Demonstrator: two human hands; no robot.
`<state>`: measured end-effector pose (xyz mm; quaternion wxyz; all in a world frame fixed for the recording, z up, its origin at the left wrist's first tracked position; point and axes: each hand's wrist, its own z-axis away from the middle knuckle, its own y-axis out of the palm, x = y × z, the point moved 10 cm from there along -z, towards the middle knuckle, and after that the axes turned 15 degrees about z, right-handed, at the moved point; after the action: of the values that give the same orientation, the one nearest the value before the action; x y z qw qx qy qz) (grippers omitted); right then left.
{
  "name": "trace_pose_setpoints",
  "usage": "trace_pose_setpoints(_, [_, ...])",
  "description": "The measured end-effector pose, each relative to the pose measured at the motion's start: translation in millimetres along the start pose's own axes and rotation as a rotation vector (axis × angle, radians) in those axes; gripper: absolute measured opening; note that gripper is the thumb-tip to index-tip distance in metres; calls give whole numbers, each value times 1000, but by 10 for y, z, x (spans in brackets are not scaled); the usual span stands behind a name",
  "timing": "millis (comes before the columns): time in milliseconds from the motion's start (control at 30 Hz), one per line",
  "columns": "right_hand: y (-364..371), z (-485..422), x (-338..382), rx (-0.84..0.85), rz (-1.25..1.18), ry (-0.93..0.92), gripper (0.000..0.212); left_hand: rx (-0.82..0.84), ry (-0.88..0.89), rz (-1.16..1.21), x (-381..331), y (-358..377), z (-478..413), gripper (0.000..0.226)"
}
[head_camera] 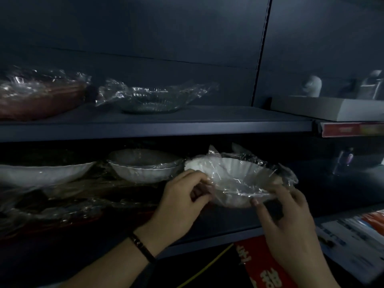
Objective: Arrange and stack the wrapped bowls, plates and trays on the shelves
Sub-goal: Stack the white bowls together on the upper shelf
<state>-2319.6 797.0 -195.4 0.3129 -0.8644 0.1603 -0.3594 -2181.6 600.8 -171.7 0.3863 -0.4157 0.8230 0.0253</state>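
A white fluted bowl in clear wrap [234, 175] is held tilted just above the lower shelf [218, 231]. My left hand [182, 196] pinches its left rim and the wrap. My right hand [288, 217] grips its right underside, thumb on the front edge. To its left stands a stack of wrapped white bowls [143, 165], then a wide white wrapped plate [41, 171]. Dark wrapped trays [62, 202] lie in front of these. On the upper shelf [187, 125] sit a wrapped glass dish [151, 98] and a wrapped reddish-brown dish [37, 96].
A white box [332, 109] with pale items on it sits on the neighbouring shelf at upper right, above a red price strip [353, 129]. A red sign [264, 265] and printed papers [353, 242] lie below right. The lower shelf's right part is dark.
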Motion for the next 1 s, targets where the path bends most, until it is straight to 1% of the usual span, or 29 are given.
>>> trace_pose_setpoints(33, [-50,89,25,-44,4,11,25,-32,-43,34,12,-88,64,41])
trace_pose_setpoints(100, [-111,293,87,-118,19,16,25,-66,-135,96,38,-242,184,68])
trace_pose_setpoints(167, [-114,507,115,-162,52,25,29,-63,-181,47,18,-408,279,99])
trace_pose_setpoints(233, [-125,703,186,-199,48,29,33,16,-220,-27,-33,-549,360,124])
trace_pose_setpoints(267, [-156,786,274,-231,38,3,31,73,-235,-30,-68,-600,396,130])
trace_pose_setpoints(300, [-219,865,386,-275,18,-38,25,131,-239,-31,-99,-648,433,131])
trace_pose_setpoints(333, [-282,936,502,-311,-14,-72,19,178,-235,-39,-141,-706,467,129])
trace_pose_setpoints(400, [-382,1058,687,-348,-62,-101,21,228,-210,-75,-251,-854,532,119])
trace_pose_setpoints(467, [-458,1146,843,-367,-86,-120,20,242,-162,-104,-447,-1026,577,106])
trace_pose_setpoints(533, [-524,1201,1015,-350,-108,-148,21,268,-115,-138,-676,-1183,614,91])
trace_pose_setpoints(600, [-606,1229,1181,-337,-129,-186,22,287,-105,-152,-859,-1345,651,74])
trace_pose_setpoints(667, [-671,1237,1332,-314,-163,-215,24,272,-60,-176,-1025,-1538,682,50])
trace_pose_setpoints(733, [-709,1237,1465,-292,-187,-215,27,251,-8,-223,-1209,-1740,726,34])
trace_pose_setpoints(867, [-732,1313,1782,-275,-241,-234,25,211,95,-323,-1669,-2089,886,15])
trace_pose_setpoints(1000, [-757,1469,2131,-295,-321,-273,27,132,143,-431,-2008,-2485,1113,8])
